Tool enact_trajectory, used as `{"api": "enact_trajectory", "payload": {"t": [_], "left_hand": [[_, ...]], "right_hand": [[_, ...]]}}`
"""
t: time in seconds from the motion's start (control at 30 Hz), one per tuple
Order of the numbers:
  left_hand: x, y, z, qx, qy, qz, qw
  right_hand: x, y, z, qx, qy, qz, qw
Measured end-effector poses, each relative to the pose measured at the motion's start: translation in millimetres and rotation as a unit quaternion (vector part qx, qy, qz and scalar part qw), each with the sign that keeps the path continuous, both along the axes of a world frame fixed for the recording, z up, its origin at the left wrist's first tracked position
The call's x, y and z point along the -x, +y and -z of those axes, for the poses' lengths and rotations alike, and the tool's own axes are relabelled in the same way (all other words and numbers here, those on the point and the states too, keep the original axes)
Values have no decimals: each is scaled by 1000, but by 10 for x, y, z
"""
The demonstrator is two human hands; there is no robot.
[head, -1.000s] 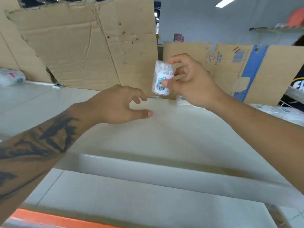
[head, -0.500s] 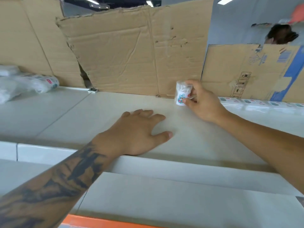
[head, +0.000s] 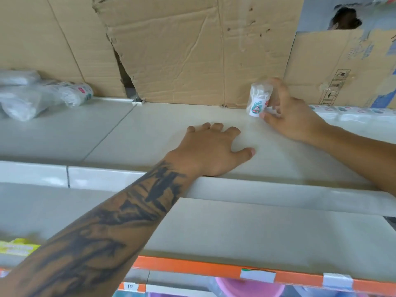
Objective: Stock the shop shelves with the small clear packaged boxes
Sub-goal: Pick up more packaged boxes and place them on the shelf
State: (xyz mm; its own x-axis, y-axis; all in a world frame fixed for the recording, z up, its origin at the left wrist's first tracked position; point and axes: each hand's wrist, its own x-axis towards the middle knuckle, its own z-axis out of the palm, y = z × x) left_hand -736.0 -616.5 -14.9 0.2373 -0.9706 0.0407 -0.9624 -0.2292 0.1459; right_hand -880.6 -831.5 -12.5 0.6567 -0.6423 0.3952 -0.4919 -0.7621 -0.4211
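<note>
A small clear packaged box (head: pixel 258 99) with a cartoon sticker stands upright at the back of the white upper shelf (head: pixel 150 129), just in front of the cardboard backing. My right hand (head: pixel 291 112) holds it between thumb and fingers from the right side. My left hand (head: pixel 214 148) lies flat, palm down, with fingers spread on the shelf to the left of and nearer than the box. A row of similar white packaged boxes (head: pixel 351 112) lies along the back of the shelf behind my right wrist.
Torn cardboard sheets (head: pixel 182 50) line the back of the shelf. Clear plastic-wrapped bundles (head: pixel 38 95) lie at the far left. A lower white shelf with an orange price rail (head: pixel 214 266) runs below. A person's dark hair (head: pixel 346 18) shows beyond the cardboard, top right.
My right hand carried the box from mid-air down onto the back of the shelf. My left hand dropped from hovering to lying flat on the shelf. The view tilted downward.
</note>
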Motion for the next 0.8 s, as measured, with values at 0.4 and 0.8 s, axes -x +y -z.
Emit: {"api": "enact_trajectory", "payload": {"t": [0.4, 0.8], "left_hand": [[64, 411, -213, 21, -30, -83, 996], [-343, 2243, 143, 228, -68, -163, 957]], "right_hand": [[435, 980, -141, 39, 57, 15, 998], [-74, 2690, 481, 178, -147, -57, 971]]}}
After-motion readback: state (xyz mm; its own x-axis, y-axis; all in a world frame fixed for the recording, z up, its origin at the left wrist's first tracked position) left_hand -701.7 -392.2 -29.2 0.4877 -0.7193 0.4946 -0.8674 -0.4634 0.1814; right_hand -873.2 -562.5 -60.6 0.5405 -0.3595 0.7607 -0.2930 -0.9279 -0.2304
